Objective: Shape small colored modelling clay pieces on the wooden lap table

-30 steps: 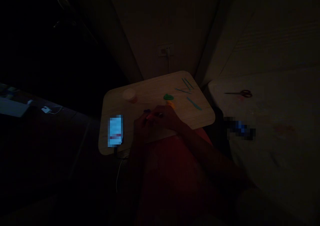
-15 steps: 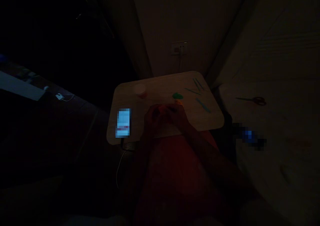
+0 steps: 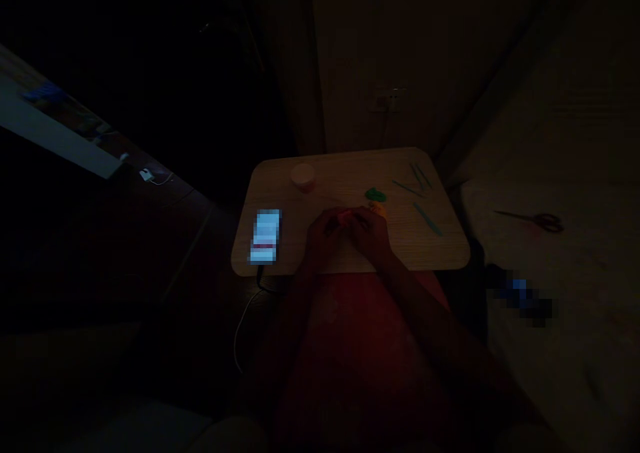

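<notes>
Nearest me, a red surface lies below the near edge of the pale wooden table. Over the table's near middle, I have the left hand and the right hand brought together, fingers curled in and closed on a small red lump between them. It glows reddish-orange in the dim light, but the fingers cover most of it, so I cannot tell its full shape or which fingertips pinch it. Left of the hands lies a lit phone, its screen pixelated. Just beyond the right hand sits an orange piece, partly hidden, and farther still a green piece, flattish and uneven. To their right I see a flat turquoise tool and, beyond it, thin turquoise sticks. At far left of the table stands a pale round tub. Scissors lie off to the right, on another pale surface.
</notes>
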Tool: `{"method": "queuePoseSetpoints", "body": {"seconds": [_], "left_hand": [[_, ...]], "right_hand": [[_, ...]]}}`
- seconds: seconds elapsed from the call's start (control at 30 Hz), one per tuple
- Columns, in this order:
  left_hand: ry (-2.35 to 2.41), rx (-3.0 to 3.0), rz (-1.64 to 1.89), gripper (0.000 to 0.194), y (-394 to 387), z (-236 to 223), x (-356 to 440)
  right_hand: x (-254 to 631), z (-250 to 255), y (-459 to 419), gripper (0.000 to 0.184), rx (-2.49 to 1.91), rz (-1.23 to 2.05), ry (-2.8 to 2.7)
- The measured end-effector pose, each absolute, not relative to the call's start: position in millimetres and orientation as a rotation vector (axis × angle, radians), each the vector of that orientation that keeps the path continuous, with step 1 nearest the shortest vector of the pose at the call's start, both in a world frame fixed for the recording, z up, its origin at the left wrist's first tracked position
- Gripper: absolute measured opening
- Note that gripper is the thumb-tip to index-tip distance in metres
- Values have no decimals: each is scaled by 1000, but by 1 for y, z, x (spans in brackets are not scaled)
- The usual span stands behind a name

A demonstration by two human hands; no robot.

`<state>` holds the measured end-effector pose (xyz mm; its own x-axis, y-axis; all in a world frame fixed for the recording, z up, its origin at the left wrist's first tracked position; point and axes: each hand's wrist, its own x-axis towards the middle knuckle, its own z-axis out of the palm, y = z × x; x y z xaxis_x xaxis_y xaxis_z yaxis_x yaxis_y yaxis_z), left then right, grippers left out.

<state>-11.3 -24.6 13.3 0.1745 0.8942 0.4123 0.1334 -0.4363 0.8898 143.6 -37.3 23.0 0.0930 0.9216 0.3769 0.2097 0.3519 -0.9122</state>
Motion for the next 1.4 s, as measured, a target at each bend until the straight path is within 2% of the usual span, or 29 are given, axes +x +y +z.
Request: {"method": "queuePoseSetpoints", "body": {"seconds": [0.17,0.3,0.4,0.57,0.67,0.97,1.4], "left_hand": [[958,1755,1337,31,-24,12,-11],[985,1551,1413,37,-22,9,-11],[1001,1418,1496,35,-23,11,-12],[981,1239,1508,35,-23,20,-10],[1013,1196,1503,34,-23,22,-10],[1049,1273,1333,30,-23,17,-12],[1039,1281,1250,44,-17,7,-13]], "right_hand": [[150,20,-34,31,-1115,640,-1510],[160,25,-36,32,-1113,477,-1654],[167,30,-39,31,-1102,377,-1876],[174,29,-39,17,-1164,346,-2185],[179,24,-35,18,-1186,348,-2128],[190,11,-26,25,-1350,73,-1835],[181,20,-33,18,-1470,20,-1805]]}}
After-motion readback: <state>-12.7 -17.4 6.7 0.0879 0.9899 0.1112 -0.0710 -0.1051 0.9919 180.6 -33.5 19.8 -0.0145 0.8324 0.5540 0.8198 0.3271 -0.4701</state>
